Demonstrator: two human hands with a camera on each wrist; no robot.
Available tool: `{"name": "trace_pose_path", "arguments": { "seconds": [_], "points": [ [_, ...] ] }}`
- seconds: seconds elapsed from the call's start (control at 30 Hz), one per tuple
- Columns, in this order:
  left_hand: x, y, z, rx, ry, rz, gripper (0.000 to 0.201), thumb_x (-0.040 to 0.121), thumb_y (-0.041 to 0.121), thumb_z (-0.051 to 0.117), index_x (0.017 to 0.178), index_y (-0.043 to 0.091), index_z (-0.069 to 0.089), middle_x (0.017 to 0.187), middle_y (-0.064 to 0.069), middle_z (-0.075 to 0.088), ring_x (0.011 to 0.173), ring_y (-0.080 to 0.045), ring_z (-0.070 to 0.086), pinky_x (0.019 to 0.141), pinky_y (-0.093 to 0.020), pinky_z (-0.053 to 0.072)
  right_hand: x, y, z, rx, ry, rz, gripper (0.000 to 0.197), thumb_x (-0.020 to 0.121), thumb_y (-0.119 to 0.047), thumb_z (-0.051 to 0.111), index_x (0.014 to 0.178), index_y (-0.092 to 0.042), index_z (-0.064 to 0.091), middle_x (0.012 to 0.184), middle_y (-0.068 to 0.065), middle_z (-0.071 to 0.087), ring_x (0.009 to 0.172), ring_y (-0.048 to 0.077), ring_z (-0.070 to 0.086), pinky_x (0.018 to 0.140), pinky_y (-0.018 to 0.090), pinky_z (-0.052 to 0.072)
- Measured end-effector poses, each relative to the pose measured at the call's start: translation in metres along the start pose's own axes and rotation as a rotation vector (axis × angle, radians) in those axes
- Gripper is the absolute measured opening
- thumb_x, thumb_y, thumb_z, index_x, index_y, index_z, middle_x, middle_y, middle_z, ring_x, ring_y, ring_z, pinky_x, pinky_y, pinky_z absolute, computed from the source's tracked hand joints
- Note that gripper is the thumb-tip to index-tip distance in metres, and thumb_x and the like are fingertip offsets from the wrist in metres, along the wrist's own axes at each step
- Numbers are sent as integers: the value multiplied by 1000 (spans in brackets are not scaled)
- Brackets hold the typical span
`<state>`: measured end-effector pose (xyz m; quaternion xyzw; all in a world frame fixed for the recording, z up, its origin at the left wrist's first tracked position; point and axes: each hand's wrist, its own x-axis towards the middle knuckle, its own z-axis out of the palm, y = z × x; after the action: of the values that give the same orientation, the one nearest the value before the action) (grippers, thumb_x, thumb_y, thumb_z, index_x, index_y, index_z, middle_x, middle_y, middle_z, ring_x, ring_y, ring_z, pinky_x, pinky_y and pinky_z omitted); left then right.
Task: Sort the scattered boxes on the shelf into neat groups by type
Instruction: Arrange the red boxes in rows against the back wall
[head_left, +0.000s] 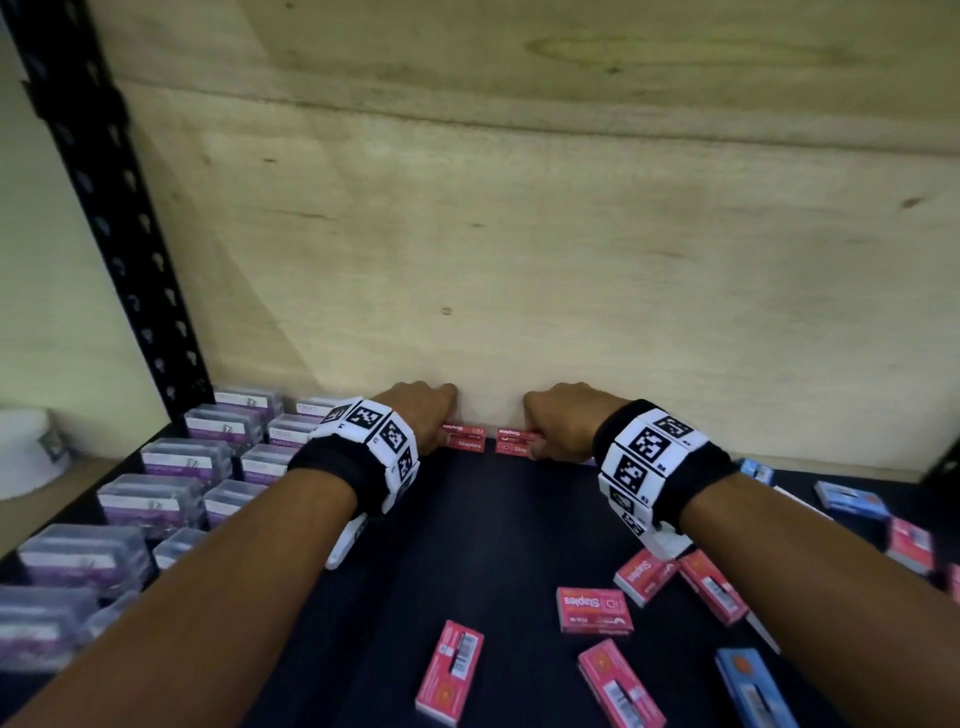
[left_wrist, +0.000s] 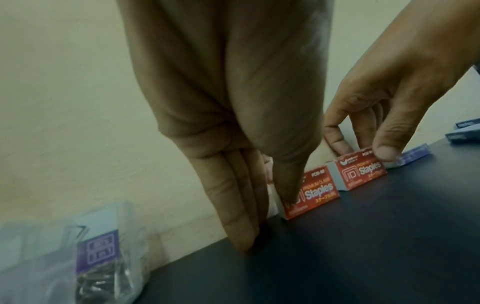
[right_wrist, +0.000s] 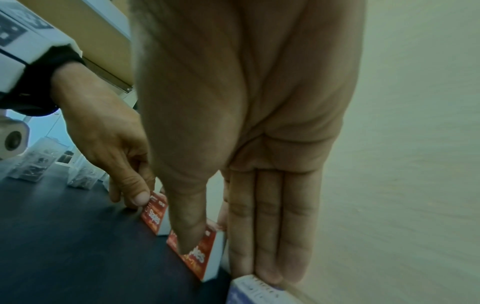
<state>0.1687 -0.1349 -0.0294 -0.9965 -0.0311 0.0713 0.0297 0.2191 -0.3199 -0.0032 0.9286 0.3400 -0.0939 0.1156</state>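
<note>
From the head camera, both arms reach to the far edge of the dark shelf (head_left: 493, 525), where it meets the plywood back panel (head_left: 519, 260). The left hand (head_left: 421, 410) pinches one red staple box (head_left: 465, 440) and the right hand (head_left: 558, 415) pinches a second red staple box (head_left: 511, 441); the two boxes stand on edge against the panel, just beside each other with a narrow gap between. On the left, clear binder-clip boxes (head_left: 171, 483) with purple labels sit in two neat rows running from near to far. On the near right, loose red staple boxes (head_left: 595, 610) lie scattered at odd angles, with blue staple boxes (head_left: 852, 501) among them and further right. A black slotted upright (head_left: 109, 208) rises at the left.

From the left wrist camera, the left hand (left_wrist: 233, 123) has its thumb on the front face of its red box (left_wrist: 314, 195) and its fingers (left_wrist: 241, 216) reaching down at the box's left end. The right hand (left_wrist: 389, 102) grips the other red box (left_wrist: 363, 170) between thumb and forefinger. A binder-clip box (left_wrist: 98, 257) stands near left.

From the right wrist camera, the right hand (right_wrist: 246, 144) holds its red box (right_wrist: 200, 253) with the thumb in front and straight fingers (right_wrist: 267, 226) behind, against the panel. A blue box (right_wrist: 254, 292) lies just beside the fingertips.
</note>
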Motion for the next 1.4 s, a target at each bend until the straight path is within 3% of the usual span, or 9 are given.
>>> {"name": "trace_pose_path", "arguments": {
  "seconds": [0.2, 0.43, 0.5, 0.6, 0.77, 0.9, 1.1, 1.2, 1.4],
  "points": [
    [-3, 1, -1, 29, 1, -10, 44, 93, 37, 62, 125, 13, 42, 113, -12, 60, 101, -31, 60, 79, -35, 48, -21, 15, 0, 194, 54, -20, 53, 92, -43, 63, 136, -21, 43, 128, 6, 58, 106, 26, 58, 90, 36, 49],
    [-27, 4, -10, -141, -17, -32, 57, 86, 40, 70, 121, 18, 31, 78, 10, 50, 76, -20, 56, 70, -32, 46, -69, 21, -4, 171, -63, -36, 35, 87, -42, 71, 116, -26, 61, 102, -5, 61, 88, 18, 58, 77, 29, 45],
    [-41, 6, -16, -153, -43, -4, 53, 86, 43, 70, 118, 21, 33, 82, 10, 54, 78, -17, 57, 77, -33, 48, -80, 16, -3, 210, -135, -45, 34, 83, -39, 77, 111, -25, 65, 96, -6, 64, 78, 14, 58, 76, 29, 48],
    [-66, 15, -26, -84, -159, 28, 44, 86, 52, 65, 109, 16, 56, 97, -1, 67, 85, -16, 61, 84, -34, 51, -91, 7, 0, 260, -221, -64, 38, 77, -35, 83, 109, -21, 68, 89, -11, 63, 80, 10, 57, 87, 32, 50],
    [-113, 41, -15, -174, -394, 70, 49, 83, 57, 66, 104, 12, 67, 59, 11, 65, 61, -10, 63, 65, -23, 48, -103, -10, 9, 232, -277, -112, 41, 76, -35, 84, 111, -21, 68, 84, -15, 62, 76, 3, 55, 83, 26, 47],
    [-142, 57, -5, -149, -495, 29, 62, 78, 68, 63, 107, 13, 66, 82, 2, 74, 64, -11, 66, 60, -23, 48, -112, -21, 17, 215, -257, -122, 36, 78, -34, 82, 110, -22, 71, 87, -14, 64, 85, 7, 59, 85, 25, 47],
    [-161, 73, -2, -51, -419, 104, 61, 73, 60, 73, 111, 13, 65, 75, 4, 67, 59, -8, 57, 57, -24, 45, -120, -28, 17, 193, -242, -126, 33, 82, -30, 79, 112, -18, 72, 97, -9, 67, 89, 9, 58, 91, 28, 49],
    [-159, 70, -1, -85, -383, 129, 49, 72, 53, 77, 107, 21, 64, 90, 2, 72, 78, -14, 67, 72, -29, 53, -121, -31, 18, 179, -232, -120, 31, 82, -28, 79, 111, -18, 71, 94, -10, 66, 88, 10, 58, 90, 30, 50],
    [-150, 55, -3, -142, -235, 144, 36, 78, 43, 76, 106, 26, 60, 95, 12, 68, 88, -10, 64, 81, -29, 52, -120, -32, 20, 170, -194, -156, 29, 83, -24, 78, 108, -16, 66, 77, -15, 58, 67, 0, 51, 62, 20, 42]
  ]
}}
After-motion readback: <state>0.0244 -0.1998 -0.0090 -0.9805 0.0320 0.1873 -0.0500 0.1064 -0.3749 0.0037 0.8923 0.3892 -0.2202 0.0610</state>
